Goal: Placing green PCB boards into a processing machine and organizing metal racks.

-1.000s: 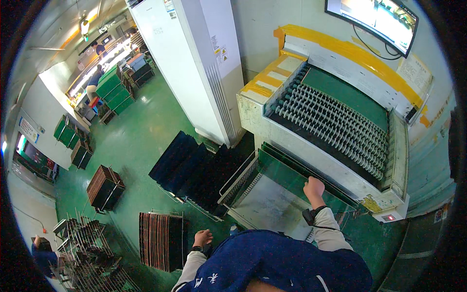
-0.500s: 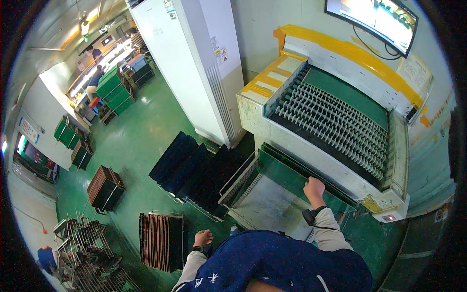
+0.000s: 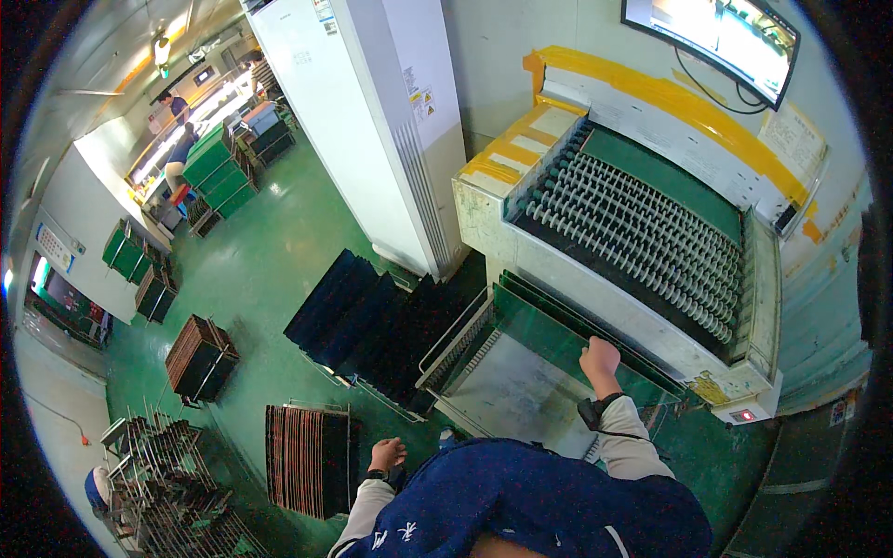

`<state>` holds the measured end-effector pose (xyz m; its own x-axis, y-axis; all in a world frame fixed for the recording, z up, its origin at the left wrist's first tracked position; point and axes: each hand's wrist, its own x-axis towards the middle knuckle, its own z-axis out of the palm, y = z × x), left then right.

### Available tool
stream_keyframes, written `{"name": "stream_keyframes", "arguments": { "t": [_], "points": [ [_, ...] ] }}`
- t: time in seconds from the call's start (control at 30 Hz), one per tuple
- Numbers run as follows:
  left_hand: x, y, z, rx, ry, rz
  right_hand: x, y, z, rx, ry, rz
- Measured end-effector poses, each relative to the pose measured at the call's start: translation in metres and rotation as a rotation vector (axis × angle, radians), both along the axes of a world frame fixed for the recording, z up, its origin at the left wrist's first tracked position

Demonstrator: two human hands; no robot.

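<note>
My right hand [image 3: 600, 360] is closed at the upper edge of a green panel [image 3: 549, 327], a thin sheet standing in a rack [image 3: 454, 365] in front of the roller machine. The fingertips are hidden behind the hand. Bare pale sheet surface [image 3: 516, 386] shows lower in the same rack, towards my body. My left hand [image 3: 389, 454] hangs beside my body with its fingers curled in, and no object shows in it. Close to it on the left stands a rack of upright dark panels with copper-coloured edges [image 3: 309, 460].
A machine with rows of white rollers [image 3: 642, 242] stands ahead, below a wall screen [image 3: 721, 42]. Dark panels [image 3: 339, 302] fill a rack by the tall white cabinet [image 3: 363, 130]. Metal racks [image 3: 177, 474] crowd the lower left, with a person [image 3: 97, 488] behind them.
Both my hands keep their places. At the lower left, the person behind the metal racks has shifted, and a pale cap now shows.
</note>
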<state>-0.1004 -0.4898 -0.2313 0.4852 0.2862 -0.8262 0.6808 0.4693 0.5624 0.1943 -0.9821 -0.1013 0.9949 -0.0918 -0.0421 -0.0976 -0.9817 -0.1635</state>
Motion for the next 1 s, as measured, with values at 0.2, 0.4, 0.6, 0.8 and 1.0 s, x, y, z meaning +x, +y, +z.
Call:
{"name": "stream_keyframes", "arguments": {
  "t": [0.2, 0.4, 0.6, 0.8, 1.0],
  "points": [
    [0.005, -0.007, 0.012, 0.043, 0.03, -0.005, -0.001, -0.003, -0.003, -0.006, -0.002, 0.0],
    [0.003, -0.006, 0.01, 0.053, 0.036, 0.001, 0.001, -0.001, -0.002, -0.015, 0.014, -0.001],
    [0.005, -0.01, 0.015, 0.072, 0.048, -0.004, 0.0, -0.001, 0.002, -0.012, 0.016, -0.009],
    [0.004, -0.006, 0.009, 0.05, 0.027, -0.006, 0.0, 0.002, 0.005, -0.004, 0.031, -0.015],
    [0.002, -0.004, 0.007, 0.019, -0.002, -0.017, -0.001, 0.001, 0.005, -0.001, 0.023, -0.023]
  ]
}}
